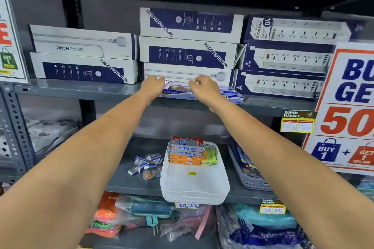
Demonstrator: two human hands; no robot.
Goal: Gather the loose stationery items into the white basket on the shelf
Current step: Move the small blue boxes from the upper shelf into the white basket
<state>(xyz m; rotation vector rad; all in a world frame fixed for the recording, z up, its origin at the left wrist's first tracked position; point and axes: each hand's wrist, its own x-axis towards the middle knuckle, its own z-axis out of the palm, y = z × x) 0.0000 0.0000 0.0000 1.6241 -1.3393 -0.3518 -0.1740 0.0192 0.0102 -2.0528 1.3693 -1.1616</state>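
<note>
A white basket sits on the middle shelf, with pen boxes and yellow-green pads stacked at its far end. Left of it lies a loose pile of small staple boxes and coloured clips. On the upper shelf, both hands reach a blue Kangaro stapler pack. My left hand grips its left end and my right hand grips its right end. More blue packs lie just right of it, partly hidden by my right hand.
Power-strip boxes are stacked behind the pack on the upper shelf. A grey basket with carded goods stands right of the white one. A large sale sign hangs at right. Bagged goods fill the bottom shelf.
</note>
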